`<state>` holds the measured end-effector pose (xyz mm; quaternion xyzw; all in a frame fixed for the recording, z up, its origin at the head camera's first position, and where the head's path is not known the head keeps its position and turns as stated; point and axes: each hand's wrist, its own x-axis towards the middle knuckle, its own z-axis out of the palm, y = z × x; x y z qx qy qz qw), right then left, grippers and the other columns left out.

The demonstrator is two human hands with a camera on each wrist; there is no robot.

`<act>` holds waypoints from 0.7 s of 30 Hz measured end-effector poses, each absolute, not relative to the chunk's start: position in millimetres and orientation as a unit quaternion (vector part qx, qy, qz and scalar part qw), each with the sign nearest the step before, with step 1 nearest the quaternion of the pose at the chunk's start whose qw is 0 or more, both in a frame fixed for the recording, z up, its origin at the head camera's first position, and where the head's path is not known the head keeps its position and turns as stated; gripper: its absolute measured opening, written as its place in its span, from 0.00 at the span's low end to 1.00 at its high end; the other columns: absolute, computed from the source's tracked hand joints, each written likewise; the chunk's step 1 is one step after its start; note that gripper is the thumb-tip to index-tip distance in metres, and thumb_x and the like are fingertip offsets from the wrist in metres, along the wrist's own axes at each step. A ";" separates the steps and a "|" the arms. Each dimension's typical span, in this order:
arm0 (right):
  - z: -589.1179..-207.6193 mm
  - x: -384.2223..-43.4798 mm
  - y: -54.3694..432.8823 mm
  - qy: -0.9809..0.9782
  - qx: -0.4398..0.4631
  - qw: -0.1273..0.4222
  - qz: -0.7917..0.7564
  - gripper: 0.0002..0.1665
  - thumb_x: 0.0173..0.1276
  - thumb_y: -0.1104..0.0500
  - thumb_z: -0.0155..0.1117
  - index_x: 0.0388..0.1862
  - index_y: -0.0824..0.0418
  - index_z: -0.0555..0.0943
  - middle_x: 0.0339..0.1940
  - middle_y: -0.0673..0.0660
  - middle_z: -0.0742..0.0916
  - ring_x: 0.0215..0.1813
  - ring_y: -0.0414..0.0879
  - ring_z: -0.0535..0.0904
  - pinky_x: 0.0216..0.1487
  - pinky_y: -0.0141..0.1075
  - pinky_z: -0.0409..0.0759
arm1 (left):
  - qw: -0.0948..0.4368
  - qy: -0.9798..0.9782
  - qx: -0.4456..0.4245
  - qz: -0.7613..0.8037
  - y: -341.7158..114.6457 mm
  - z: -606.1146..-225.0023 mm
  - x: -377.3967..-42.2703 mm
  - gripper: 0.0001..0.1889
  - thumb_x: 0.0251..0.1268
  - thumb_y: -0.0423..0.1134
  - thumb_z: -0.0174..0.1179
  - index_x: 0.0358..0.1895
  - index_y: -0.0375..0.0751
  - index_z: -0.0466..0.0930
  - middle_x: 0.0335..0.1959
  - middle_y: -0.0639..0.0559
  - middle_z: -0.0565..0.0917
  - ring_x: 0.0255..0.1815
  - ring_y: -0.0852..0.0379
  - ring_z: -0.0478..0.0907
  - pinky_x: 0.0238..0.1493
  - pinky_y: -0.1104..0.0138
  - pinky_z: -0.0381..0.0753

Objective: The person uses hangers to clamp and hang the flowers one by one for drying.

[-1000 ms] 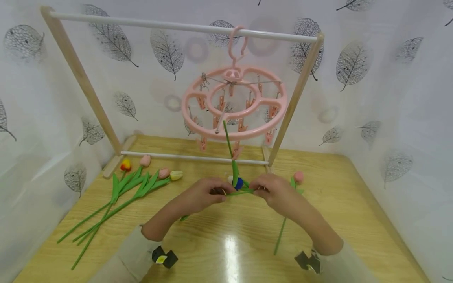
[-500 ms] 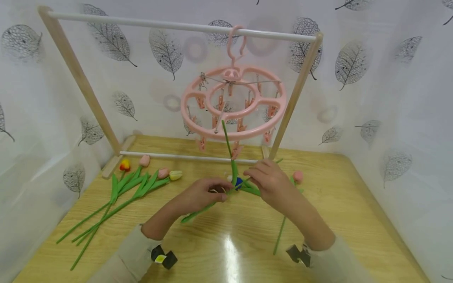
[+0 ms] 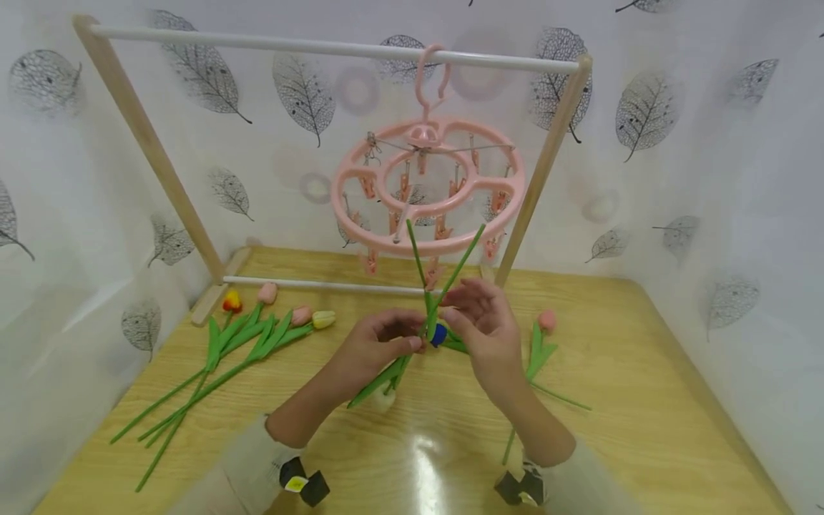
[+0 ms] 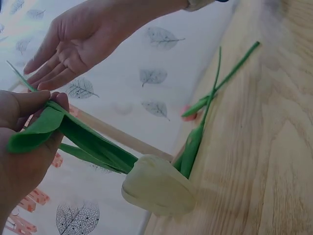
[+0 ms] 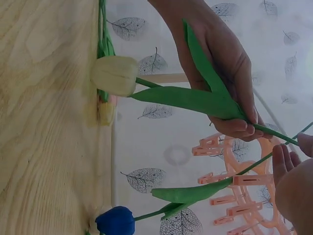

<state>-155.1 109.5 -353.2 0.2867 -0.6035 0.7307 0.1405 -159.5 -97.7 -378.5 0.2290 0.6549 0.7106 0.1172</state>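
My left hand [image 3: 380,343] pinches a white tulip [image 5: 115,76] by its stem near the leaves. The blossom points down and the green stem rises to the right, crossing another stem in the head view. That other stem belongs to a blue tulip [image 5: 116,221], upside down beneath a pink hanger [image 3: 350,232] with clips [image 5: 252,180]. My right hand [image 3: 486,336] is beside the white tulip's stem, its fingers loosely extended, as the left wrist view shows. The blue blossom partly shows between both hands in the head view.
Several tulips [image 3: 257,336] lie at the left of the wooden table [image 3: 644,429]. To the right lies a pink tulip [image 3: 546,321], and another stem [image 3: 560,395] crosses near it. The hanger hangs from a rack's white bar [image 3: 257,43].
The white tulip's stem has swung from near level to upright, its blossom now showing below my left hand. My right hand has loosened from the stem and turned palm inward.
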 end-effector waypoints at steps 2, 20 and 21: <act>-354.3 -154.6 107.5 -0.610 0.273 0.110 0.736 0.26 0.72 0.70 0.62 0.66 0.64 0.70 0.54 0.57 0.82 0.54 0.45 0.83 0.55 0.32 0.83 | 0.113 0.650 0.231 0.715 -95.5 -377.4 -157.3 0.17 0.73 0.32 0.59 0.62 0.32 0.76 0.52 0.32 0.81 0.50 0.51 0.83 0.51 0.65 0.85; -349.8 -160.7 106.0 -0.630 0.258 0.164 0.714 0.22 0.67 0.73 0.65 0.60 0.69 0.76 0.44 0.54 0.86 0.45 0.43 0.84 0.49 0.32 0.85 | 0.117 0.690 0.244 0.671 -91.4 -374.2 -153.4 0.20 0.72 0.34 0.61 0.65 0.34 0.75 0.53 0.43 0.83 0.53 0.51 0.81 0.50 0.64 0.84; -349.9 -161.2 106.0 -0.631 0.260 0.162 0.713 0.22 0.67 0.73 0.65 0.60 0.70 0.75 0.44 0.53 0.86 0.45 0.43 0.84 0.50 0.33 0.85 | 0.119 0.691 0.244 0.670 -91.3 -374.4 -153.6 0.20 0.73 0.34 0.61 0.65 0.35 0.75 0.54 0.42 0.83 0.54 0.50 0.80 0.50 0.64 0.85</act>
